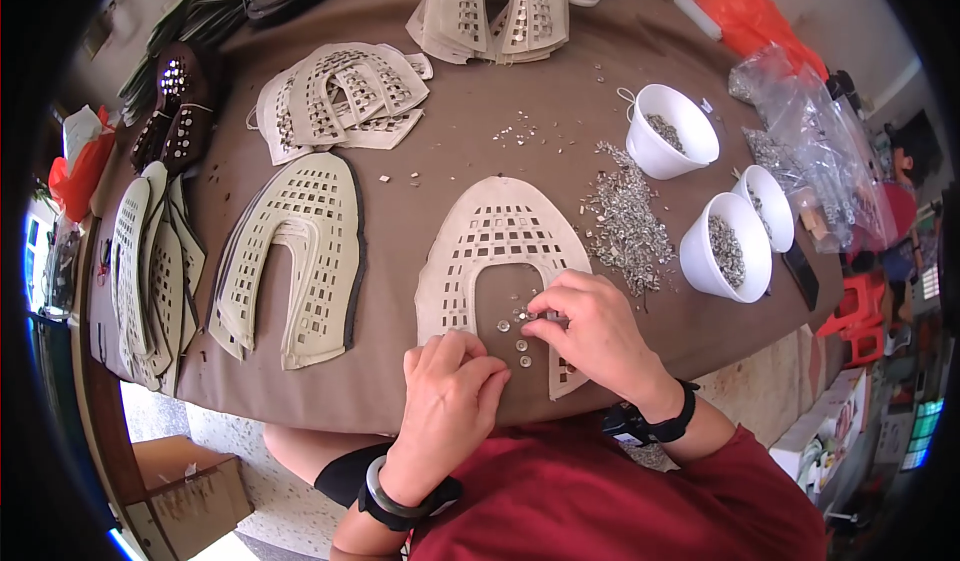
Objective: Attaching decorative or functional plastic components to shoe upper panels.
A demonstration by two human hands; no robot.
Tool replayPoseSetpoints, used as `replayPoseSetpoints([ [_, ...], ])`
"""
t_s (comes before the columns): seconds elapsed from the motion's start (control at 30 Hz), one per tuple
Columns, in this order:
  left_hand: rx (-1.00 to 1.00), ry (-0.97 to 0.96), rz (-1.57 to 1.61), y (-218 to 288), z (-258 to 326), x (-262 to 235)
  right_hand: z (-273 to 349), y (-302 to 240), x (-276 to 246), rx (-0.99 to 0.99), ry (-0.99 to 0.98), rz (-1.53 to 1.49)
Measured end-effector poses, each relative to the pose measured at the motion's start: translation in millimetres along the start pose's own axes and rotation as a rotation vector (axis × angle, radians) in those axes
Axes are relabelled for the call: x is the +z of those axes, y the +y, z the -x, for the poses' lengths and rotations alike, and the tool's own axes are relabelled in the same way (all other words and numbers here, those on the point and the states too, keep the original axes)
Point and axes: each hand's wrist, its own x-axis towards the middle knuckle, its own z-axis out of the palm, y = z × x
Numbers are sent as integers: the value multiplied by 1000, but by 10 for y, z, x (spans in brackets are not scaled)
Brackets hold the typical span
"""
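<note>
A beige U-shaped shoe upper (pixel 500 216), punched with rows of square holes, lies flat before me. My left hand (pixel 450 386) is closed at the end of its left leg, thumb and fingers drawn together; the fingertips are partly hidden. Over the inner opening, my right hand (pixel 595 331) pinches a small shiny stone between thumb and forefinger. Several round clear stones (pixel 522 346) lie on the brown cloth inside the U. Some holes of the upper's right leg show small studs. To its right spreads a heap of small silvery metal pieces (pixel 630 221).
White cups (pixel 725 246) of metal pieces stand at right, beside a dark phone (pixel 801 276) and clear plastic bags (pixel 810 151). More beige uppers lie stacked at left (pixel 300 191), behind (pixel 340 91) and at the far edge (pixel 490 16). Dark uppers (pixel 180 111) lie far left.
</note>
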Motion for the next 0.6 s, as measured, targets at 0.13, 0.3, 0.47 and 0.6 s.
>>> replayPoseSetpoints([
  [0.13,-24,26,4,-4,0,21,-18,56,8,-24,-12,0],
  [0.3,-11,54,-11,-20,17,41,-23,130,-181,82,74,-125],
  [0.47,3,58,-26,-15,21,48,34,215,-213,129,-70,-114],
  [0.6,6,47,-31,-7,24,38,14,214,-213,172,-56,-141],
])
